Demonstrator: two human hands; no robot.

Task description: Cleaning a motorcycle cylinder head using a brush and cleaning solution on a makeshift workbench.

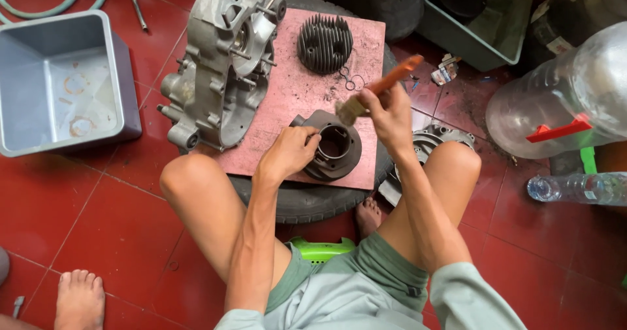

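A dark cylinder part (334, 148) is steadied near the front edge of a reddish board (294, 88) by the left hand (290, 152), whose fingers are curled over its rim. An orange-handled brush (379, 89) is clamped in the right hand (390, 113) just above the bore. Bare board is left between the cylinder, a grey engine casing (219, 62) at the left edge and a finned cylinder head (324, 42) at the back. The board is carried on a tyre (307, 202) on a red tiled floor (98, 225); a grey tub (62, 82) is seen to the left.
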